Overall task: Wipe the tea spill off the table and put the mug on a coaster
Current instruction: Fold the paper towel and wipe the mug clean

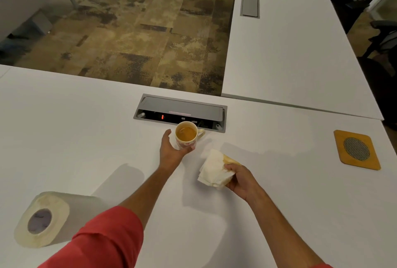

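Mug (186,134) cupped by left hand (171,149), right hand (240,179) gripping tissue (212,171)

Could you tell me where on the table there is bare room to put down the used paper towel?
Bare table lies between the right hand, gripping the stained paper towel, and the coaster. Another free patch lies left of the mug, beyond the paper towel roll. It is crowded around the mug: the left hand cups it beside the open socket box.
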